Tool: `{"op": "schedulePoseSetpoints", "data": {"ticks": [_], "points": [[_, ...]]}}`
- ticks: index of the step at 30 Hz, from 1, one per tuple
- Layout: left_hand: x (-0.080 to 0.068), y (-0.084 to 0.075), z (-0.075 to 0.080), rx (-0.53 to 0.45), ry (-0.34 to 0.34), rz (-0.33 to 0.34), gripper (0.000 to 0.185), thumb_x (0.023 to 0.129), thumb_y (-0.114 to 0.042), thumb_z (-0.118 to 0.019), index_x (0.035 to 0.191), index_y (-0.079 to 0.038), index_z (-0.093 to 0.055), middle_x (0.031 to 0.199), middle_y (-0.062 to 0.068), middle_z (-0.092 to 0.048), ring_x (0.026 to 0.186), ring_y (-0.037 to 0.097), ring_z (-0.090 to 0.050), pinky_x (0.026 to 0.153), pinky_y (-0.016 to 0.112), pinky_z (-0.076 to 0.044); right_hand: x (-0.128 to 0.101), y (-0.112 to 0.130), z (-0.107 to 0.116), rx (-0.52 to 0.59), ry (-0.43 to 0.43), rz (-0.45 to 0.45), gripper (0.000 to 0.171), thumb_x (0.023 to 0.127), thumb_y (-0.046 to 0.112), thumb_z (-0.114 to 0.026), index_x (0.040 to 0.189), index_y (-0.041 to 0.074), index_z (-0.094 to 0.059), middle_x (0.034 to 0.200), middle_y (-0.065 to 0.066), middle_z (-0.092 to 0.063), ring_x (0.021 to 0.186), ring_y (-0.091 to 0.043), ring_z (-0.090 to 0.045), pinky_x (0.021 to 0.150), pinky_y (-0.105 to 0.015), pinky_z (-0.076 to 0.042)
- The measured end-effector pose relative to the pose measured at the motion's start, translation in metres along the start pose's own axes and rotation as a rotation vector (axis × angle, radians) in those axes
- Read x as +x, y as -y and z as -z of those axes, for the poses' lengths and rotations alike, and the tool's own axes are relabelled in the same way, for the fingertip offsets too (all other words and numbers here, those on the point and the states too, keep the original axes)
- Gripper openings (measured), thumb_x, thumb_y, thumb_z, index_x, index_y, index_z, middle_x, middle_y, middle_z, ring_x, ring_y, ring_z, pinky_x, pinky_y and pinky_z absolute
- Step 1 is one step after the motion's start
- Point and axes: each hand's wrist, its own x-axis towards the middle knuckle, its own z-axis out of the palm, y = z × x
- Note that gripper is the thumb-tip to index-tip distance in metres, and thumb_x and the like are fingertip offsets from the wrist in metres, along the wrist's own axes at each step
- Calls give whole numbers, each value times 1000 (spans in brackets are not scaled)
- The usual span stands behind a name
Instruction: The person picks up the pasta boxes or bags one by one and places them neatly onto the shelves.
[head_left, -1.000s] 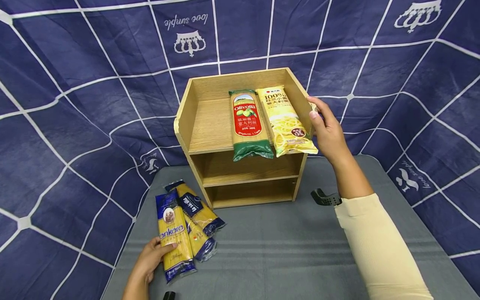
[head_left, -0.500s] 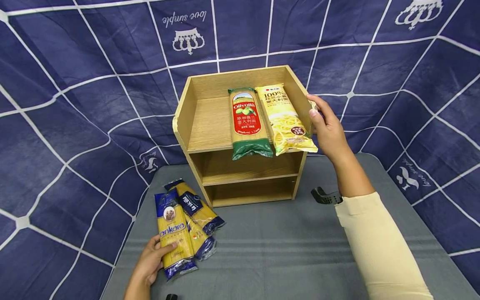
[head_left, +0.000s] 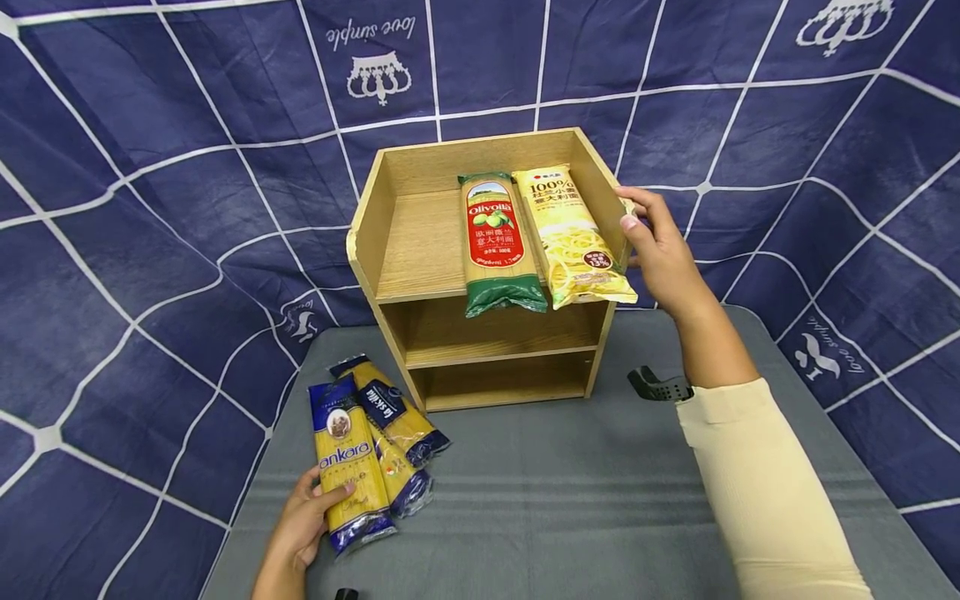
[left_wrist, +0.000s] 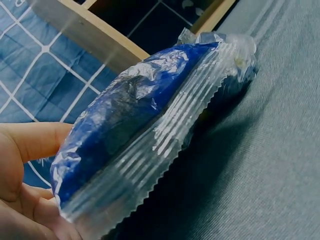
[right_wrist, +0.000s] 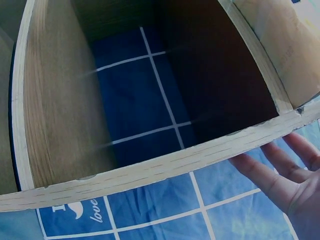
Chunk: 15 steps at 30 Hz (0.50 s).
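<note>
Left hand (head_left: 300,525) around pasta pack (head_left: 351,467), right hand (head_left: 660,250) against shelf (head_left: 375,217).

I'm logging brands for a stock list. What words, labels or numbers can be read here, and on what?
"Olivoila": green and red pasta pack on the shelf's top tier.
"100%" and "13%": yellow pasta pack beside it; its Chinese print is too small.
"ankara": blue pasta pack held by the left hand.
"love simple": backdrop cloth, upside down.
Second blue pack: label blurred.

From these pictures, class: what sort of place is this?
Probably a staged recording set, not a kitchen: a patterned blue cloth backdrop, a grey-covered table, and one small wooden shelf holding pasta packets.
</note>
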Motion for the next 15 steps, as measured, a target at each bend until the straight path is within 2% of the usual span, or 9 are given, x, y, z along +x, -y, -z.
{"op": "schedulePoseSetpoints", "data": {"ticks": [3,9,15], "points": [[-1,3,-1,-29,9,-14,71,93,-2,-63,150,-6,-22,92,-15,-73,85,11,-72,76,31,-58,0,1,0,0,4,-8,45,107,26,-41,152,20,-39,121,3,-48,102,-14,-58,71,-22,-57],[-4,13,-5,-89,18,-80,55,94,1,-62,138,-16,-34,95,-14,-74,86,11,-72,75,29,-59,0,0,-1,1,8,-10,45,107,26,-41,152,21,-39,122,4,-49,104,-14,-58,71,-21,-57],[-12,18,-17,-120,55,-174,58,91,6,-61,138,-16,-35,99,-11,-74,86,13,-73,73,30,-60,1,0,1,0,15,-10,45,107,28,-41,152,22,-39,123,3,-48,104,-15,-58,72,-21,-57]]}}
